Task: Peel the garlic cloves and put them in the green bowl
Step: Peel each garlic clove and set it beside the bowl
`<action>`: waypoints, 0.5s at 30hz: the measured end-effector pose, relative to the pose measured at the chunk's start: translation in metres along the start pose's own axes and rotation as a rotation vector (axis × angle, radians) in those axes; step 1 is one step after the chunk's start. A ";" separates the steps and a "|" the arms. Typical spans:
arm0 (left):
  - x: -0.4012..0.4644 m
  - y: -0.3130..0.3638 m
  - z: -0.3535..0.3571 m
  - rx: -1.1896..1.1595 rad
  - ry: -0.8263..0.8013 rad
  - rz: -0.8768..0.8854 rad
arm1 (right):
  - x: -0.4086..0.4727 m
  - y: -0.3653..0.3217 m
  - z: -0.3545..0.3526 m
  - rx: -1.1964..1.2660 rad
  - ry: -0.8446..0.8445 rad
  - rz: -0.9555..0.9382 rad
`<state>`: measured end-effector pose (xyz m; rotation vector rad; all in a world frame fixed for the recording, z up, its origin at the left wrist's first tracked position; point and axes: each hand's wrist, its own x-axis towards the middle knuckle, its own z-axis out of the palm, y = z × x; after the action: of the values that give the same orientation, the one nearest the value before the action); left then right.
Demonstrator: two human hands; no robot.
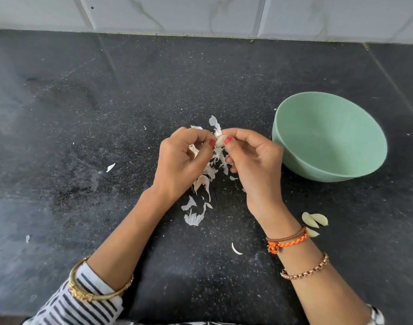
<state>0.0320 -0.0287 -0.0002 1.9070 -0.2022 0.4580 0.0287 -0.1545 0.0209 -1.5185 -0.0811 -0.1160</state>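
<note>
Black speckled stone forms the surface (pixel 107 113). Above it, the left hand (pixel 181 163) and right hand (pixel 252 160) both pinch one garlic clove (pixel 220 142) between curled fingers. Papery skins (pixel 202 184) lie beneath. The green bowl (pixel 329 137) stands just right; peeled cloves (pixel 314 222) lie near the right wrist.
</note>
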 end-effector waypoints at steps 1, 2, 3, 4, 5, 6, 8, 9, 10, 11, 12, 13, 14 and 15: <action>0.000 0.000 0.000 -0.019 -0.001 -0.013 | 0.000 0.000 0.000 -0.005 0.004 -0.003; 0.000 0.001 0.000 -0.037 -0.005 -0.023 | 0.000 0.000 0.000 -0.001 0.012 0.001; 0.000 0.001 0.000 -0.052 -0.010 -0.030 | 0.000 -0.001 0.000 0.009 0.020 0.007; 0.001 0.001 -0.001 -0.066 -0.014 -0.039 | 0.000 -0.001 -0.001 0.022 0.024 0.016; 0.001 0.001 -0.001 -0.081 -0.017 -0.051 | 0.000 -0.002 -0.001 0.038 0.026 0.027; 0.001 0.001 -0.002 -0.096 -0.020 -0.064 | 0.001 -0.002 -0.001 0.057 0.027 0.040; 0.001 0.002 -0.003 -0.115 -0.025 -0.076 | 0.001 -0.002 -0.001 0.090 0.040 0.060; 0.002 0.002 -0.004 -0.109 -0.028 -0.070 | 0.001 -0.002 -0.001 0.091 0.045 0.058; 0.002 0.002 -0.004 -0.090 -0.030 -0.057 | 0.001 -0.001 -0.001 0.081 0.045 0.045; 0.002 0.002 -0.005 -0.064 -0.035 -0.040 | 0.001 0.000 -0.001 0.064 0.038 0.025; 0.002 0.002 -0.005 -0.038 -0.040 -0.022 | 0.001 0.001 -0.001 0.047 0.029 0.005; 0.002 0.001 -0.006 -0.016 -0.043 -0.006 | 0.001 0.003 -0.001 0.034 0.021 -0.008; 0.002 0.000 -0.006 -0.002 -0.042 0.004 | 0.001 0.004 -0.001 0.022 0.015 -0.013; 0.002 -0.001 -0.005 0.003 -0.039 0.005 | 0.002 0.006 -0.001 0.012 0.010 -0.017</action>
<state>0.0329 -0.0232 0.0018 1.9194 -0.2320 0.4244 0.0313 -0.1554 0.0154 -1.5049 -0.0866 -0.1359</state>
